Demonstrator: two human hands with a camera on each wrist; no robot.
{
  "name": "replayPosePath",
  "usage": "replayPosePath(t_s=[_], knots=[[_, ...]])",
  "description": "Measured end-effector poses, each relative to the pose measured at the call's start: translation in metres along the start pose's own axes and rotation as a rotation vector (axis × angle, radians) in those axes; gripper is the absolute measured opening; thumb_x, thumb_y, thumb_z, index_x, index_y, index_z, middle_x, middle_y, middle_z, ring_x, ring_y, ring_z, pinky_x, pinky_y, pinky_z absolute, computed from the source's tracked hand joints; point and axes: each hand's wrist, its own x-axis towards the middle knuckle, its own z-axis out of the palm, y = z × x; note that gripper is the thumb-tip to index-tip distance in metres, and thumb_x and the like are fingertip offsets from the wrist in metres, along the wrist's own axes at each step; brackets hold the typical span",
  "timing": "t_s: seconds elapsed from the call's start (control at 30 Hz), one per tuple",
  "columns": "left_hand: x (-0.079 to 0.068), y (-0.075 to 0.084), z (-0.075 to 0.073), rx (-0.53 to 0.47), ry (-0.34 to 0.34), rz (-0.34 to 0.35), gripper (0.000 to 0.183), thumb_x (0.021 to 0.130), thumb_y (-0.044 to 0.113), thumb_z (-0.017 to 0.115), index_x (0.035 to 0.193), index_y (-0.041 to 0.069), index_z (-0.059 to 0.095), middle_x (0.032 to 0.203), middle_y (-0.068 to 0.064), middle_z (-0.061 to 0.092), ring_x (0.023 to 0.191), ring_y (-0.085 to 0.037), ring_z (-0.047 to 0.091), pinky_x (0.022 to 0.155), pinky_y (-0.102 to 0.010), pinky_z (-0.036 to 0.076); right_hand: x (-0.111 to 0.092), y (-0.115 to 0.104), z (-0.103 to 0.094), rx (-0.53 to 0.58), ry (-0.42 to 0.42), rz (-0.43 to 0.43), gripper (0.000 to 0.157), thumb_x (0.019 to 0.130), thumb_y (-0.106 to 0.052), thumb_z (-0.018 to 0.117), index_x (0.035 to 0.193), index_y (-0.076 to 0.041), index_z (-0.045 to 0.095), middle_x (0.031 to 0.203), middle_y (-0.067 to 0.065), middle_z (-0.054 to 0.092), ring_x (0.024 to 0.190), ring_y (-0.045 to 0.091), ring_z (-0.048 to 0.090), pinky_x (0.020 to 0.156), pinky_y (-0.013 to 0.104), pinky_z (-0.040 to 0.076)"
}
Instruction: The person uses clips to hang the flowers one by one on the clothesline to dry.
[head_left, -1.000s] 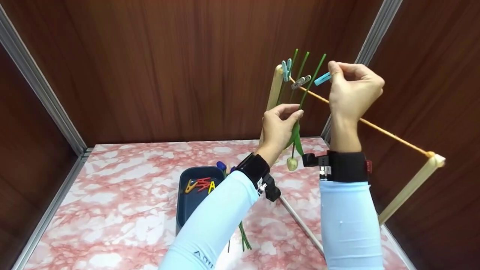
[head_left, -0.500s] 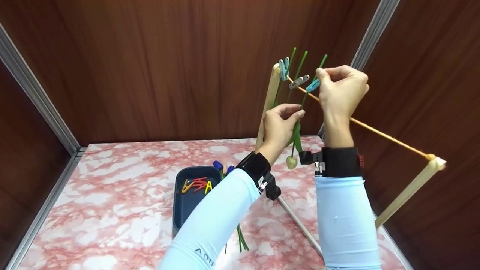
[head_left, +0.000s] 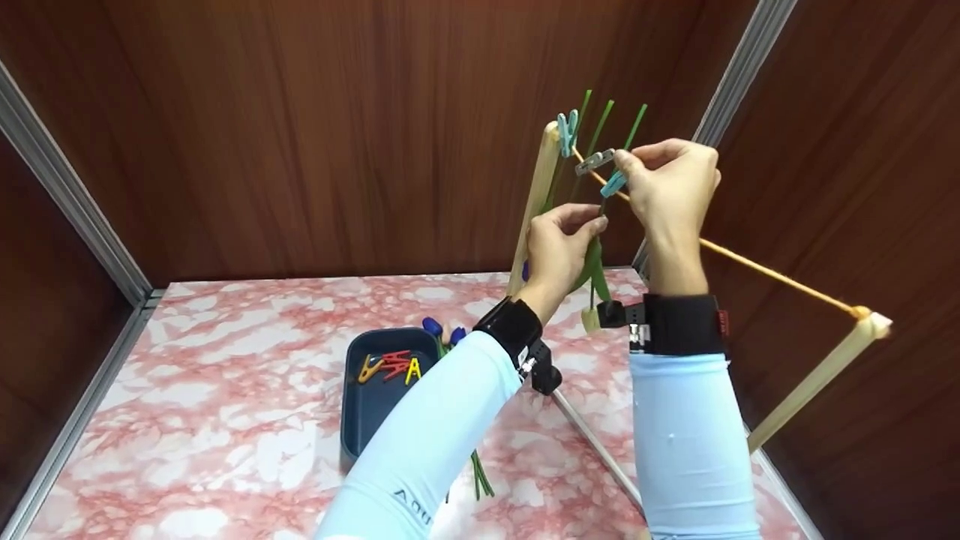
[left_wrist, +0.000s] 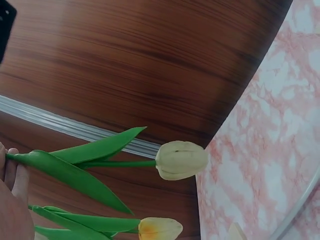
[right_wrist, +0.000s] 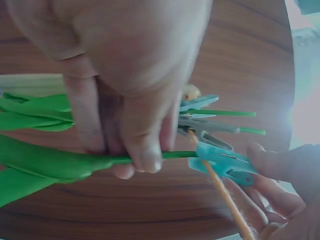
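My left hand pinches the green stem of an upside-down white tulip just below an orange rope. My right hand pinches the handle end of a light blue clothespin. In the right wrist view its front end lies over the rope and the tulip stem where they cross. Whether the pin bites on both cannot be told. Farther left along the rope, a grey clothespin and another blue clothespin hold two more stems. A yellow-white tulip hangs beside the held one.
A wooden post and a second post carry the rope. On the marbled table stands a dark blue bin with several clothespins, including a yellow clothespin. Blue tulips lie beside it, partly behind the left sleeve.
My right hand has moved left and slightly down, bringing the blue clothespin from beside the stem onto the rope and stem. My left hand stays nearly in place on the stem.
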Motion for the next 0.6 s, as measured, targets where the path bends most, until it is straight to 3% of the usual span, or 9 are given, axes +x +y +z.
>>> replayPosePath(t_s=[0.3,0.47,0.6], knots=[[0.001,-0.002,-0.001,0.003,-0.007,0.003,0.013,0.084,0.009,0.078,0.097,0.007,0.078,0.089,0.0,0.075,0.076,0.0,0.064,0.07,-0.016,0.053,0.002,-0.012,-0.019,-0.181,-0.239,0.108,0.046,0.081,-0.038,0.079,0.117,-0.01,0.073,0.12,0.009,0.068,0.113,0.023,0.056,0.085,0.031,0.051],[0.0,-0.004,-0.002,-0.004,-0.002,-0.001,0.014,0.084,0.009,0.078,0.098,0.007,0.078,0.089,0.001,0.075,0.075,0.0,0.064,0.07,-0.017,0.054,0.004,-0.013,-0.018,-0.147,-0.238,0.122,0.039,0.083,-0.033,0.078,0.115,-0.011,0.075,0.117,0.009,0.07,0.109,0.022,0.058,0.085,0.031,0.053],[0.0,-0.003,0.0,-0.013,0.002,0.01,0.014,0.083,0.006,0.078,0.097,0.006,0.078,0.089,-0.001,0.076,0.074,0.0,0.064,0.069,-0.017,0.054,0.006,-0.011,-0.016,-0.14,-0.234,0.134,0.044,0.083,-0.034,0.078,0.118,-0.01,0.072,0.12,0.009,0.068,0.11,0.022,0.058,0.088,0.031,0.053]])
